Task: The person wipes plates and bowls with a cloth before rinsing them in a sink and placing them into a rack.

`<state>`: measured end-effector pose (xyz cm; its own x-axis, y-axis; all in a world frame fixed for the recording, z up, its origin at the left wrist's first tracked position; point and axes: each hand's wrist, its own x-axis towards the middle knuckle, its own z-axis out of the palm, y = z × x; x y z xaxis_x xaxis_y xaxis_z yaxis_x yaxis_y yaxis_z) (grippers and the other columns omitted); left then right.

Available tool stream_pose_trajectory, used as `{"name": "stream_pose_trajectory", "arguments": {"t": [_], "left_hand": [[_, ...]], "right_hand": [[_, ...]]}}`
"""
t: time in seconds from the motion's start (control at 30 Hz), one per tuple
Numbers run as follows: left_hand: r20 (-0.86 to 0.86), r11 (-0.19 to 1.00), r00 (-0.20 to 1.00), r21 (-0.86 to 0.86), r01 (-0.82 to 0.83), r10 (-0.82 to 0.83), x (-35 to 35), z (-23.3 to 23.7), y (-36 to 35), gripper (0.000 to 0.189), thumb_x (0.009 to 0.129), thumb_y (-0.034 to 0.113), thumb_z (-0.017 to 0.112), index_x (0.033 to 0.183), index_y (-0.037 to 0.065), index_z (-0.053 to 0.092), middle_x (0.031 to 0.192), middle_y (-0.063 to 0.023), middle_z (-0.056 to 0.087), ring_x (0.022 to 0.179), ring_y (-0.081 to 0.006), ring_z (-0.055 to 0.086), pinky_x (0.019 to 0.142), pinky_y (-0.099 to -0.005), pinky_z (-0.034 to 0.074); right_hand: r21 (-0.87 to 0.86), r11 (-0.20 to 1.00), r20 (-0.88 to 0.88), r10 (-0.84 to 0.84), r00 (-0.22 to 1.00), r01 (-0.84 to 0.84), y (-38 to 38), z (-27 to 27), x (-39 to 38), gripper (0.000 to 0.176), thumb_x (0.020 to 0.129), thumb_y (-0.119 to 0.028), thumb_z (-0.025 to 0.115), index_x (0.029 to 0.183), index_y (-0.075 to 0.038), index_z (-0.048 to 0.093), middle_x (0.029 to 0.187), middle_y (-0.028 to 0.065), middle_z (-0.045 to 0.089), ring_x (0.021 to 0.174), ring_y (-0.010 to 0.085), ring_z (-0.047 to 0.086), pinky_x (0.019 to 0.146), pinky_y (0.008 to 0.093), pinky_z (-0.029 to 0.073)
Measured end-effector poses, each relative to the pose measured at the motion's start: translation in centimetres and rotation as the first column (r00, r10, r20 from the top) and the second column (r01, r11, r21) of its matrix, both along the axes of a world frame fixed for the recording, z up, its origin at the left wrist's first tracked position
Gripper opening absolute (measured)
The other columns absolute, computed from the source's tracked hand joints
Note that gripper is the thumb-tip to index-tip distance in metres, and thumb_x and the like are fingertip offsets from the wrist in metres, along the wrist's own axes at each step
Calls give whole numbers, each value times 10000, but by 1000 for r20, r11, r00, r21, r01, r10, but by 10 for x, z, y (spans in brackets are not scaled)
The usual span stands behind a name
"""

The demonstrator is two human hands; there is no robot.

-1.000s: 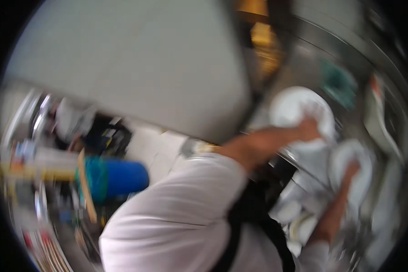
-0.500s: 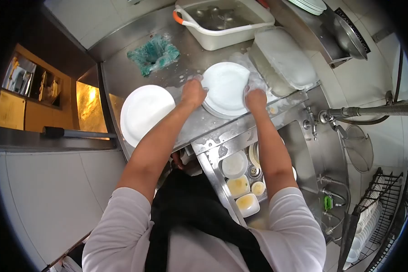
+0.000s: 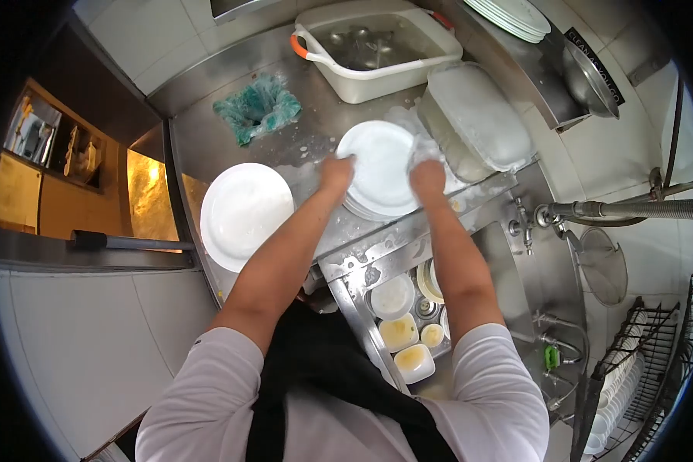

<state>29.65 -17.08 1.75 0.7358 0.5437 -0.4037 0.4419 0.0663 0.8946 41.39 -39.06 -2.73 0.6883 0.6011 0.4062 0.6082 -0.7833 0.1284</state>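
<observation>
A round white plate (image 3: 379, 158) lies at the top of a small stack on the steel counter, between my two hands. My left hand (image 3: 336, 174) is closed on its left rim, the fingers slightly smeared by motion. On the opposite side, my right hand (image 3: 427, 179) grips the right rim. Whitish, foamy-looking stuff (image 3: 425, 148) shows around its fingers; I cannot make out whether it is suds or a sponge. The rims of lower plates peek out under the front edge. Another white plate (image 3: 245, 212) rests to the left, beyond my left forearm.
A white tub (image 3: 354, 86) of water and metal utensils stands at the back. Beside it sits a cloudy plastic container (image 3: 481, 115). A green crumpled net-like cloth (image 3: 258, 108) lies back left. Bowls (image 3: 414, 362) with yellow residue fill the sink, right of a black apron.
Both hands and the top plate sit slightly lower in view, along with the whole counter, as the head view tilts. The top plate has shifted slightly left over the stack.
</observation>
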Motion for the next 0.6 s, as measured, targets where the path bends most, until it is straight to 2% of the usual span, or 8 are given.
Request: {"name": "stream_pose_trajectory", "arguments": {"t": [0.03,0.2,0.33,0.37,0.43,0.47,0.5,0.6], "left_hand": [[6,939,986,-306,-159,168,3,-1,-1,649,835,448,655,1190,-90,576,1228,-255,592,1108,-343,596,902,-389,471],[-124,903,960,-326,-280,253,5,37,-2,759,915,575,503,1271,-94,509,1286,-223,553,1172,-326,533,967,-399,415],[-116,837,957,-464,-290,267,0,42,1,721,931,539,496,1271,-97,507,1283,-225,555,1157,-331,542,953,-402,425],[-157,828,964,-495,-264,214,-1,43,1,709,934,528,496,1266,-99,511,1285,-227,553,1154,-328,544,951,-404,427],[-124,898,971,-372,-236,204,1,39,-3,696,938,518,493,1258,-100,517,1286,-229,552,1151,-330,546,950,-406,430],[-91,947,976,-240,-215,199,1,37,-4,683,941,507,490,1250,-102,522,1287,-230,551,1148,-333,549,949,-408,432],[-91,946,976,-242,-215,199,4,33,-4,683,941,507,490,1250,-102,522,1287,-230,551,1148,-333,549,949,-408,432],[-138,941,968,-240,-237,209,12,23,0,675,942,498,494,1241,-106,528,1297,-237,543,1152,-330,548,951,-404,432]], "right_hand": [[-44,999,-79,-7,997,3,13,-1,1,197,775,-202,566,728,-47,678,710,143,660,712,337,636,689,472,488],[18,983,-271,183,945,-185,89,17,-39,202,733,-216,596,632,-57,667,735,168,652,726,337,619,715,475,474],[345,868,-361,475,803,-358,101,31,-104,197,764,-223,580,669,-77,672,820,194,659,794,342,633,726,487,478],[255,931,-516,358,778,-260,87,25,-113,261,811,-192,584,1047,-107,657,916,187,668,860,387,624,841,480,472],[242,905,-318,414,853,-349,38,53,-128,377,893,-225,521,1258,-142,552,980,178,668,916,385,626,945,482,434],[97,968,-336,249,908,-229,18,44,-119,380,954,-268,437,1300,-146,538,1013,182,668,949,367,628,1005,492,392],[115,963,-42,250,967,-244,6,63,-107,429,991,-339,357,1348,-155,506,1075,182,662,944,360,641,955,493,430],[116,993,-389,12,921,36,14,52,-47,401,988,-352,353,1152,-106,623,893,195,693,829,376,663,817,512,481]]}}
